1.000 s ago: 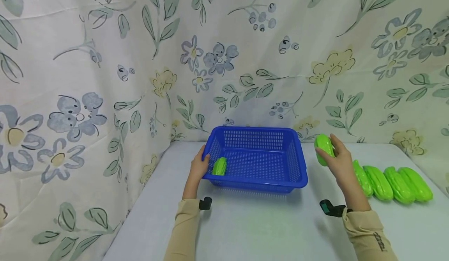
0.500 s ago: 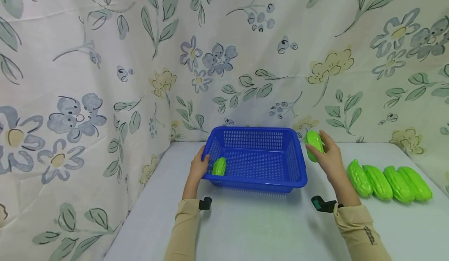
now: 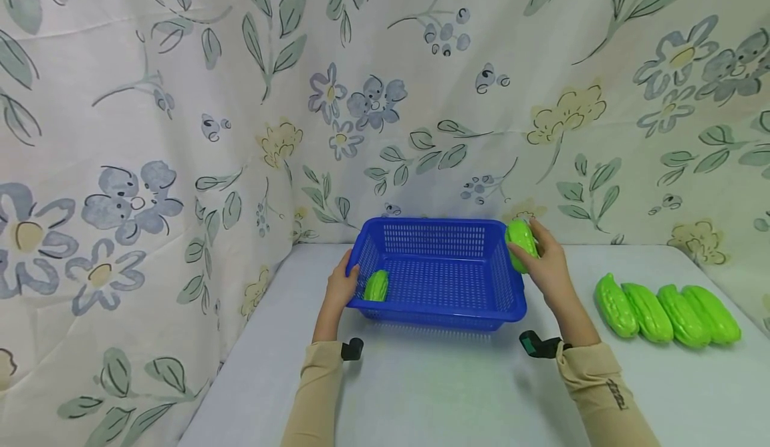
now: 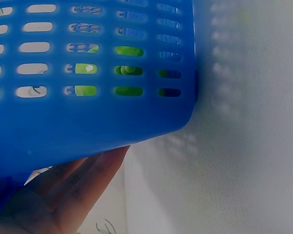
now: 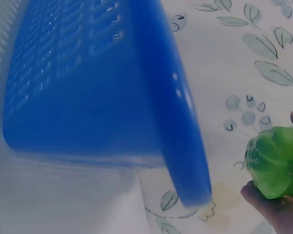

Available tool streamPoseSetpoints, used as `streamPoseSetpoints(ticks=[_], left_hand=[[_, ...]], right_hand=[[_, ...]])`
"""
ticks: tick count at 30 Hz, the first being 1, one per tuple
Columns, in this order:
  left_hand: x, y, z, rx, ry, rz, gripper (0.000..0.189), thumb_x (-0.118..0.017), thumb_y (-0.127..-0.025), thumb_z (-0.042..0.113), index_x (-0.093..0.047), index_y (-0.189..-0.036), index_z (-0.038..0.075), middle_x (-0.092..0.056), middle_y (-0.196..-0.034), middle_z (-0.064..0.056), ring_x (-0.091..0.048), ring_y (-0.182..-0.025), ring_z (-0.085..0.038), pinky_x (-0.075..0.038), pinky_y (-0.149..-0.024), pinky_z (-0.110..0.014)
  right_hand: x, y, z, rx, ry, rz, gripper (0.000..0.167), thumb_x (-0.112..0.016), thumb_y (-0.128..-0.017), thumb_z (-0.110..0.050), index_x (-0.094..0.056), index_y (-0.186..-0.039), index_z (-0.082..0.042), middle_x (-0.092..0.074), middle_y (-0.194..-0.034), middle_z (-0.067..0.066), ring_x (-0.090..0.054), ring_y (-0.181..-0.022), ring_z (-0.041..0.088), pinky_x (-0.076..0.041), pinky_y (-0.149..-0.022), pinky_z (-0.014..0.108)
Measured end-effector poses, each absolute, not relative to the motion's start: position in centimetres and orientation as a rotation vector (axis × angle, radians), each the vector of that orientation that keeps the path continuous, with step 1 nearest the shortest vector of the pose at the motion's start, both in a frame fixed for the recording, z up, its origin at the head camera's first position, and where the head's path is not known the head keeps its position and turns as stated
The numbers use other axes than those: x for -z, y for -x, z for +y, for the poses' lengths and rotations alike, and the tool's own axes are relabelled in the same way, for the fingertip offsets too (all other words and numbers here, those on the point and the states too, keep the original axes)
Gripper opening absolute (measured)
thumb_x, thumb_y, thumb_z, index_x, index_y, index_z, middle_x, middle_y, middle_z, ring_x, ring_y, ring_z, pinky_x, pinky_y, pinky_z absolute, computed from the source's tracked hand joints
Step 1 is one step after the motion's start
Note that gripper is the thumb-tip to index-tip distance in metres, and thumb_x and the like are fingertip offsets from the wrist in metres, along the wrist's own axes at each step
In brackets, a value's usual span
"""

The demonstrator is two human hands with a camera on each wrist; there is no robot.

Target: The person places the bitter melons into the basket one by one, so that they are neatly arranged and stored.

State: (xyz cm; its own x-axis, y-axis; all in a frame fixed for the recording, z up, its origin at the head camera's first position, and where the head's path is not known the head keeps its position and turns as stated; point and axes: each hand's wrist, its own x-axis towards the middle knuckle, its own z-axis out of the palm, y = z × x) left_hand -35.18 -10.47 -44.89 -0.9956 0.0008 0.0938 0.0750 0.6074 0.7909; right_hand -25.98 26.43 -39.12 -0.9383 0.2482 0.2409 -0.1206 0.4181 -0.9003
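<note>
A blue plastic basket (image 3: 433,314) with slotted walls stands on the table. My left hand (image 3: 340,288) grips its left rim, thumb on top; the left wrist view shows the fingers (image 4: 90,187) under the rim against the outer wall (image 4: 88,126). Inside, by the left wall, lies a bright green bitter gourd (image 3: 377,285) with a ridged skin. My right hand (image 3: 553,273) holds another bitter gourd (image 3: 520,236) upright, thumb and fingers around it, overlapping the basket's right rim in the head view. The right wrist view shows its bumpy end (image 5: 271,161) beyond the rim (image 5: 183,122).
To the right, several more bitter gourds (image 3: 650,313) lie side by side in a row on the white table (image 3: 433,387). A floral curtain (image 3: 385,99) hangs behind and along the left side. Small dark wrist cameras (image 3: 538,345) stick out from both wrists.
My right hand has carried its bitter gourd leftward, from beside the row to the basket's right rim. The left hand and the basket have stayed put.
</note>
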Motion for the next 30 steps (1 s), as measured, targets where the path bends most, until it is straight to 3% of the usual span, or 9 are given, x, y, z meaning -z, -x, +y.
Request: streamPoseSetpoints(ticks=[30], left_hand=[[45.1, 35.3, -10.7, 1.366, 0.072, -2.726, 0.053, -0.044, -0.103, 0.018, -0.031, -0.153, 0.007, -0.04, -0.15, -0.026, -0.04, -0.137, -0.047, -0.035, -0.109, -0.063]], right_hand=[[39.1, 27.6, 22.1, -1.617, 0.056, -2.374, 0.076, -0.059, -0.098, -0.025, -0.014, -0.157, -0.006, -0.021, -0.161, 0.021, -0.032, -0.144, 0.044, -0.04, -0.11, 0.054]])
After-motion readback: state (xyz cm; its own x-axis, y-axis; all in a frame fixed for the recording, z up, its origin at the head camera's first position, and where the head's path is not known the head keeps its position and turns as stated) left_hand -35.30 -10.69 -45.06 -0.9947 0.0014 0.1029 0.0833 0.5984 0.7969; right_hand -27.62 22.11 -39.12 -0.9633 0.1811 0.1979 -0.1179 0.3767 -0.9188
